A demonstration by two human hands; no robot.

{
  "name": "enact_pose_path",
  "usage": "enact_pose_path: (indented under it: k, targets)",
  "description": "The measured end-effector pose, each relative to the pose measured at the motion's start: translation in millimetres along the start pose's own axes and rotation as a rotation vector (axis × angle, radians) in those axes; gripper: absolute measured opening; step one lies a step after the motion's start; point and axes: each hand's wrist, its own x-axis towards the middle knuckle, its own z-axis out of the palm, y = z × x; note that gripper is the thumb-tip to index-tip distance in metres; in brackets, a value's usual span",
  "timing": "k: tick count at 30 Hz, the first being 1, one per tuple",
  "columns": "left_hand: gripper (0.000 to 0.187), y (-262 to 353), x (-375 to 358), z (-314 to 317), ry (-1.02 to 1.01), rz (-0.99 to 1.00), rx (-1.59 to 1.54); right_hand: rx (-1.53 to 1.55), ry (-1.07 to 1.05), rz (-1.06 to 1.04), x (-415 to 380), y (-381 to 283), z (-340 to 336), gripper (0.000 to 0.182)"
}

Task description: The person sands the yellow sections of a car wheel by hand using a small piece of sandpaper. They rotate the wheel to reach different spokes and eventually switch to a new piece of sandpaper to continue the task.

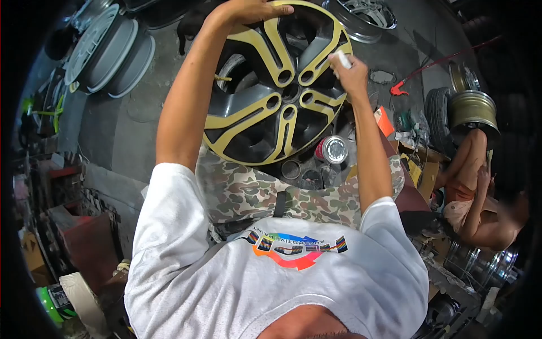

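A black-and-gold wheel rim (291, 113) sits just beyond camouflage-clad legs (248, 189). The left hand (257, 11) touches its far edge, finger spread unclear; the right hand's (351, 75) fingers clamp 1 white pad (342, 59) near 1 spoke.

Bright centre, dim sides, curved fisheye edges fading to black.

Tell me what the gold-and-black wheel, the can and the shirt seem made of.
Wheel: probably painted metal, glossy black with duller gold; its dark faces catch highlights. Can: likely metal, by the silvery shine on top. Shirt: matte cloth, softly creased, perhaps cotton.
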Motion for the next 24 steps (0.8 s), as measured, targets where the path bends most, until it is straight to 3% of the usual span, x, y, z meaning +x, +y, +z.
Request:
enact_pose_path:
  k: [3,6,9,10,13,14,15,19,21,24]
  targets:
    - [0.041,-1,1,1,0.004,0.006,-0.018,-0.118,-0.095,-0.028,-15,1,5,0.041]
    - [0.044,7,1,-3,-0.014,-0.011,0.172,-0.046,0.012,-0.047,4,-1,-3,0.045]
    - [0.043,1,-3,0,0.031,0.038,0.06,-0.15,0.064,0.007,11,0,-6,0.047]
    - [0.042,0,0,-4,0.018,0.07,0.169,-0.115,-0.015,-0.019,4,4,-1,0.048]
    - [0.042,1,1,0,-0.002,0.012,0.063,-0.127,-0.108,-0.023,-8,2,1,0.048]
    - [0.041,1,2,-1,0.016,0.068,0.158,-0.108,-0.028,-0.02,1,6,0,0.046]
    - [0.041,3,1,-2,-0.025,0.002,0.09,-0.089,0.052,-0.022,4,-3,-1,0.044]
    - [0.044,3,-2,-5,-0.009,0.018,0.149,-0.132,-0.021,-0.042,-12,1,8,0.042]
    - [0.043,0,-1,0,-0.01,0.011,-0.023,-0.062,-0.001,-0.029,-35,-16,13,0.042]
    - [0.041,1,0,1,-0.011,0.011,0.102,-0.02,0.078,0.019,-28,-19,13,0.039]
